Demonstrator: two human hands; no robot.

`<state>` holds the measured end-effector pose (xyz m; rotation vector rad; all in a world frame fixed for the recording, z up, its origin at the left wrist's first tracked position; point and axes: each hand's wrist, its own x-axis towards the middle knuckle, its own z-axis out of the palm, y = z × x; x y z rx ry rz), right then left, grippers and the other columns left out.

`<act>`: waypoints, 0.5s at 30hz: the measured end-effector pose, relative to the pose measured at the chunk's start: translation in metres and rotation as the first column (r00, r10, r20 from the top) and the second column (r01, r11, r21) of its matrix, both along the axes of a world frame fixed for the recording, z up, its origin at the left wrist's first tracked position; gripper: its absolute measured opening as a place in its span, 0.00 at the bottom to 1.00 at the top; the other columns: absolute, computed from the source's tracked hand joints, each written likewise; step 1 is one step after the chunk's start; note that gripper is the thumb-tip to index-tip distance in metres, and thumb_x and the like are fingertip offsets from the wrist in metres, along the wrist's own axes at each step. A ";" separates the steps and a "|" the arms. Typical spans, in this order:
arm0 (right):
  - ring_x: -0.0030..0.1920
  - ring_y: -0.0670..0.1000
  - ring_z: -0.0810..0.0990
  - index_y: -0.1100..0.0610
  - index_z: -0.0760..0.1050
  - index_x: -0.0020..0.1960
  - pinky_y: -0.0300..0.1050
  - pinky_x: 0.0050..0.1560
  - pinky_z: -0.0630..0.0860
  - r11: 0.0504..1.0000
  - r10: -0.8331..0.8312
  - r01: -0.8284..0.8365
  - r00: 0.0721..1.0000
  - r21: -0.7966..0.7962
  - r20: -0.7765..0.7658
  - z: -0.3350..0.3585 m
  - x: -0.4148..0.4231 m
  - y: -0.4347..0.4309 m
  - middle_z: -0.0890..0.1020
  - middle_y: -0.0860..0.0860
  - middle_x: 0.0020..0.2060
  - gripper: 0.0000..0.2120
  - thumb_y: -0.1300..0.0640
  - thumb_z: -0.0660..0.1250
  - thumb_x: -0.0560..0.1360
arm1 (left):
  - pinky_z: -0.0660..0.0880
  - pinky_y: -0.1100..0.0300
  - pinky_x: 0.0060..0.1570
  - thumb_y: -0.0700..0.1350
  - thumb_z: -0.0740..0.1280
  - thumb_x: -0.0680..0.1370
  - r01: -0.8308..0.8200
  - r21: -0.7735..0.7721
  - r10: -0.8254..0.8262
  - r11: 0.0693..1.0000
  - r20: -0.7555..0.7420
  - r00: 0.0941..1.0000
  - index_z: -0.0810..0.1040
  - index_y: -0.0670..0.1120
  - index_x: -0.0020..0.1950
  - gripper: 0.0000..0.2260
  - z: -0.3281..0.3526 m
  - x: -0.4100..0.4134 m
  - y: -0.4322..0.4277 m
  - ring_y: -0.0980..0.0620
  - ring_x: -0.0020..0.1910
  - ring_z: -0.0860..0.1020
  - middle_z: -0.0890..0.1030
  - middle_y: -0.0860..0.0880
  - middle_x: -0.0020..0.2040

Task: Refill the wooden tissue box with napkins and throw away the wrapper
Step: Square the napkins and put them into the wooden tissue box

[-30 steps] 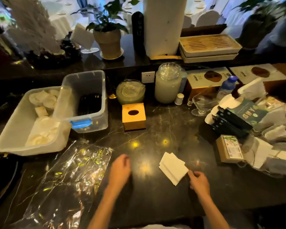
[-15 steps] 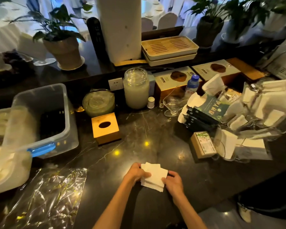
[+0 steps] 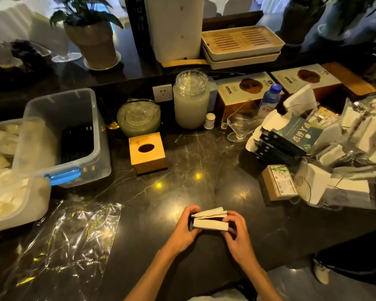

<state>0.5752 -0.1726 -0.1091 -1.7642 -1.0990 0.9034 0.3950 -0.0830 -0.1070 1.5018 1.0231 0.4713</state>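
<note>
Both the left hand [image 3: 186, 227] and right hand [image 3: 237, 232] now grip the napkins [image 3: 211, 219], lifted and folded since earlier.

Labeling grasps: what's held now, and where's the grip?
Napkin stack, held by both hands: left hand on its left end, right hand on its right end.

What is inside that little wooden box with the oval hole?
Through the oval opening of the wooden tissue box only darkness shows; no napkin pokes out. Its closed walls hide the rest. The napkins are held between both hands.
</note>
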 end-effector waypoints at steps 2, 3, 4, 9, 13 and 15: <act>0.65 0.39 0.73 0.49 0.74 0.55 0.38 0.64 0.75 1.000 0.013 -0.013 1.000 0.007 -0.021 -0.001 0.000 0.000 0.72 0.48 0.64 0.18 0.71 0.68 0.75 | 0.69 0.68 0.64 0.39 0.71 0.75 0.018 -0.015 -0.018 1.000 -0.002 1.000 0.65 0.55 0.66 0.25 -0.002 0.001 0.001 0.59 0.64 0.72 0.73 0.52 0.63; 0.65 0.39 0.73 0.49 0.74 0.57 0.40 0.65 0.75 1.000 0.021 -0.021 1.000 0.004 -0.020 -0.001 -0.001 0.000 0.73 0.47 0.63 0.19 0.70 0.67 0.75 | 0.69 0.69 0.64 0.39 0.71 0.75 0.026 -0.027 -0.026 0.999 0.001 1.000 0.63 0.56 0.68 0.26 -0.003 0.002 0.002 0.60 0.64 0.72 0.73 0.53 0.63; 0.65 0.39 0.73 0.47 0.72 0.59 0.41 0.66 0.74 1.000 0.025 -0.025 1.000 -0.003 -0.016 -0.001 -0.002 0.000 0.74 0.46 0.63 0.21 0.70 0.67 0.75 | 0.70 0.68 0.64 0.39 0.70 0.75 0.036 -0.035 -0.036 0.999 0.005 0.999 0.63 0.55 0.68 0.27 -0.004 0.004 0.003 0.60 0.64 0.73 0.73 0.53 0.63; 0.72 0.32 0.60 0.47 0.54 0.77 0.29 0.70 0.62 0.996 0.039 -0.045 0.996 -0.073 -0.082 -0.004 0.000 0.003 0.61 0.37 0.73 0.42 0.72 0.69 0.73 | 0.75 0.65 0.59 0.40 0.69 0.76 0.053 -0.026 -0.053 0.998 0.000 0.999 0.68 0.55 0.62 0.19 -0.005 0.010 0.004 0.59 0.60 0.76 0.77 0.54 0.57; 0.70 0.27 0.59 0.49 0.49 0.78 0.20 0.66 0.59 0.987 0.126 -0.135 0.987 -0.093 -0.097 -0.004 -0.001 0.011 0.59 0.35 0.73 0.44 0.73 0.67 0.73 | 0.76 0.64 0.55 0.35 0.66 0.76 0.078 0.007 -0.078 0.997 -0.021 0.997 0.68 0.55 0.59 0.18 -0.005 0.013 0.001 0.56 0.57 0.76 0.76 0.53 0.54; 0.68 0.35 0.69 0.50 0.61 0.75 0.29 0.67 0.67 0.991 0.099 -0.105 0.993 -0.087 -0.070 -0.001 -0.004 0.015 0.70 0.42 0.70 0.33 0.70 0.67 0.75 | 0.76 0.61 0.54 0.33 0.65 0.75 0.063 0.017 -0.063 0.998 -0.015 0.998 0.67 0.54 0.59 0.20 -0.005 0.013 -0.001 0.55 0.56 0.75 0.75 0.52 0.54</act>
